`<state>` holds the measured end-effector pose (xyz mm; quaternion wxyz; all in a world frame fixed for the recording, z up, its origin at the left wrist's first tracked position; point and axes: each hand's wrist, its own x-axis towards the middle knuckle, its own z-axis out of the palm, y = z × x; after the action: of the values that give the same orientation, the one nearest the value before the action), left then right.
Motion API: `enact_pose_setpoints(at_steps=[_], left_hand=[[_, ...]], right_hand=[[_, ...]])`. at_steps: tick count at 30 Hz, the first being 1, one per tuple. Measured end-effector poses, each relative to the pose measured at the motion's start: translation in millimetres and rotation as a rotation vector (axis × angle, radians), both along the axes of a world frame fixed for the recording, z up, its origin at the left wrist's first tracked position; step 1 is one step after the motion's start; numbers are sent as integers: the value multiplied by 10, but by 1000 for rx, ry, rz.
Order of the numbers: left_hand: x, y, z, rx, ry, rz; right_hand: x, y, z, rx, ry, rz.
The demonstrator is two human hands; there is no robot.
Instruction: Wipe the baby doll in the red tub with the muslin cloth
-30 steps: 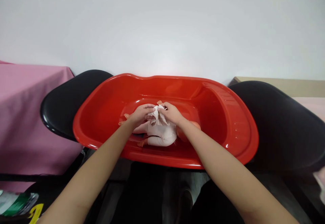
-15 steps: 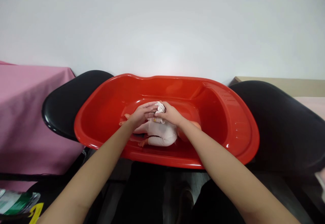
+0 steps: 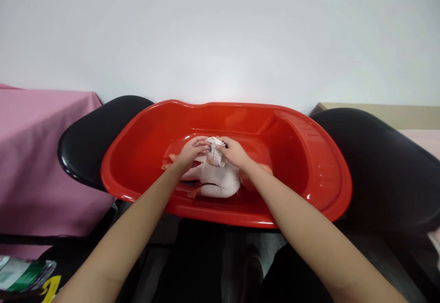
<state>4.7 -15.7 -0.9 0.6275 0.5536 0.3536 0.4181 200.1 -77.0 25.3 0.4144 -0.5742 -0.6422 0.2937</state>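
Note:
A doll in white clothing lies in a red baby bathtub, its feet to the left and its head to the right, partly behind my right wrist. Over its torso I hold a small, bunched white cloth with a coloured print. My left hand grips the cloth's left side with curled fingers. On the other side, my right hand pinches its upper right edge. Whether the cloth rests on the doll or hangs just above it, I cannot tell.
Black chair seats flank the tub on both sides. A pink-draped table stands at left. Packaging in green and clear plastic lies at the lower left. Behind the tub rises a white wall.
My hands have moved slightly apart. The cloth, more covered before, now shows more of its surface and print between them. The doll and tub have stayed in place.

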Motion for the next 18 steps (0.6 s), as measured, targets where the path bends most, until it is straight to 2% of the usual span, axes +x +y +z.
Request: enact_pose_setpoints(at_steps=[2,4,6,8,10,12,18], left_hand=[[5,36,-27,31,35,95],[9,54,-46,11,61,128],[18,45,-52,-67,48,59],[35,17,-49,-158,-23,-66],[53,-16,-43,-202,-120,-173],[64,-35,-45,-194,-190,-214],[43,6,-100,-156,-167,21]], right_hand=[[14,19,-2,-2,69,-14],[25,41,-10,-4,180,-6],[29,57,-20,-9,323,13],[26,58,-26,-11,429,12],[24,43,-25,-24,448,-3],[29,20,-18,-41,390,-31],[60,-3,-12,16,200,-113]])
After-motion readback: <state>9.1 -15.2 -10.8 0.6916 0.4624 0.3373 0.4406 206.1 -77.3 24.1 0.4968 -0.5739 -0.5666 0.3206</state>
